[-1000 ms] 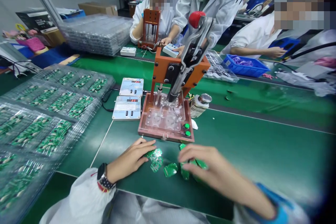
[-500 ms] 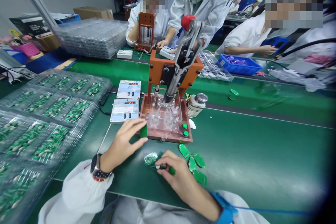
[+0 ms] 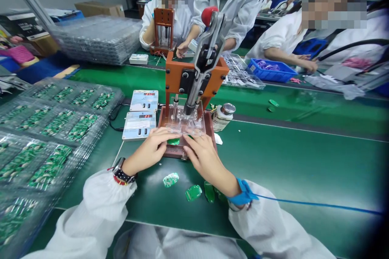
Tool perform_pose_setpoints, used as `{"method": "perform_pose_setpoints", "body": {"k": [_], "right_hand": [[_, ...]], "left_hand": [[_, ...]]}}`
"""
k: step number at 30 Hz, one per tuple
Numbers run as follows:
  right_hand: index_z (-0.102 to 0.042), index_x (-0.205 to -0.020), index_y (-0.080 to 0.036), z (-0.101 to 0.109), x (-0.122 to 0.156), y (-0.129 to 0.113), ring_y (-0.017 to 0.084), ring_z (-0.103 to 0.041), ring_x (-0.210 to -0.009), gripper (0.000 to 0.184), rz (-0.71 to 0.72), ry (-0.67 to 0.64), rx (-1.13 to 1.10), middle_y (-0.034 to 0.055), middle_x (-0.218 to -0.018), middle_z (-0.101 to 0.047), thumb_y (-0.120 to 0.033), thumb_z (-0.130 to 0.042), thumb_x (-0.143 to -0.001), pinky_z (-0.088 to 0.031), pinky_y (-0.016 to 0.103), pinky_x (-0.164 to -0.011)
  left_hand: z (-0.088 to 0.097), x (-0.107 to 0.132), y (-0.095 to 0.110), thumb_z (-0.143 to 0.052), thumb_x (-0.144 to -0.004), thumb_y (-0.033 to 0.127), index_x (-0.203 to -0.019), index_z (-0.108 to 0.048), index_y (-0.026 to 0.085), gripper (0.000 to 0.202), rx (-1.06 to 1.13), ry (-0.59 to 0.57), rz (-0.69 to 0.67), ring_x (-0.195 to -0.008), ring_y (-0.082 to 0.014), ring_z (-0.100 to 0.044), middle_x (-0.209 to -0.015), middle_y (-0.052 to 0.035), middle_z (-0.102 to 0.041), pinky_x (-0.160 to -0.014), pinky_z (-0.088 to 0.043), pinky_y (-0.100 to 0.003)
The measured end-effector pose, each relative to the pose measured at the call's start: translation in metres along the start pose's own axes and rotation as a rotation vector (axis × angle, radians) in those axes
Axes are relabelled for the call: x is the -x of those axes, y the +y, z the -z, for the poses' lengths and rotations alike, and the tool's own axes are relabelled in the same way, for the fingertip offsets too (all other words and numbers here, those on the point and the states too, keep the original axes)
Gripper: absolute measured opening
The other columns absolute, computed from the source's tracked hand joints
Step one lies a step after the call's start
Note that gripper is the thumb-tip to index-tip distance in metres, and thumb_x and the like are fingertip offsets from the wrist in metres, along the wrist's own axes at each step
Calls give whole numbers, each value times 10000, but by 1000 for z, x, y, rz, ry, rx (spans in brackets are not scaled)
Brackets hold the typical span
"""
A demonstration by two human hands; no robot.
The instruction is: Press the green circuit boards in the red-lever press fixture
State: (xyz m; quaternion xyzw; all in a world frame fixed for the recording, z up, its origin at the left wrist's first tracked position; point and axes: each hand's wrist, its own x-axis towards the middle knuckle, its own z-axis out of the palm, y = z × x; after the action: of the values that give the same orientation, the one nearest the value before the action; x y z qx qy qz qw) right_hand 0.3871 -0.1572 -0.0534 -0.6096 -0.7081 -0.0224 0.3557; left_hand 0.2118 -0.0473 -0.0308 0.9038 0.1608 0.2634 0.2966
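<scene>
My left hand [image 3: 154, 145] is at the front of the orange press fixture [image 3: 197, 73]. Its fingers and thumb are closed about a green circuit board [image 3: 174, 141], low over the reddish base. Beside it, my right hand [image 3: 203, 149] reaches under the clear plate, fingers bent over a second board that shows only as a green sliver; the hand covers most of it. Below on the bench lie a component-side-up board [image 3: 170, 179], a plain green board [image 3: 193, 193] and another board [image 3: 209, 192] partly under my right forearm. The fixture's red-knobbed lever [image 3: 209, 16] stands upright.
Two display boxes [image 3: 139, 124] stand left of the fixture, a capped bottle [image 3: 223, 116] right of it. Clear trays of boards [image 3: 57, 125] fill the left side. Across the bench are co-workers, a second press [image 3: 163, 30] and a blue basket [image 3: 272, 71]. A blue cord [image 3: 304, 203] trails from my right wrist.
Both hands have moved to the fixture's base, the right one up from the loose boards. The left-hand board has moved inward over the base. A plain board now lies apart on the bench.
</scene>
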Motion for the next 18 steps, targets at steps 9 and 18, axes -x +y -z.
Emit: {"method": "perform_pose_setpoints", "body": {"k": [9, 18], "right_hand": [[-569, -1224, -206, 10, -3, 24, 288, -488, -1217, 311, -74, -30, -130, 126, -1282, -550, -301, -557, -929, -426, 521, -990], [-663, -1058, -216, 21, -13, 26, 309, -433, -1277, 184, -57, -158, -71, 60, -1269, -594, -231, -636, -877, -399, 548, -997]], "left_hand": [[-19, 9, 30, -485, -944, 224, -1091, -656, 104, 256, -587, 171, 35, -1030, -321, -533, -1059, -150, -656, -838, -431, -454], [-39, 16, 31, -478, -956, 258, -1119, -661, 154, 267, -565, 208, 99, -1142, -321, -483, -1194, -163, -604, -906, -377, -465]]}}
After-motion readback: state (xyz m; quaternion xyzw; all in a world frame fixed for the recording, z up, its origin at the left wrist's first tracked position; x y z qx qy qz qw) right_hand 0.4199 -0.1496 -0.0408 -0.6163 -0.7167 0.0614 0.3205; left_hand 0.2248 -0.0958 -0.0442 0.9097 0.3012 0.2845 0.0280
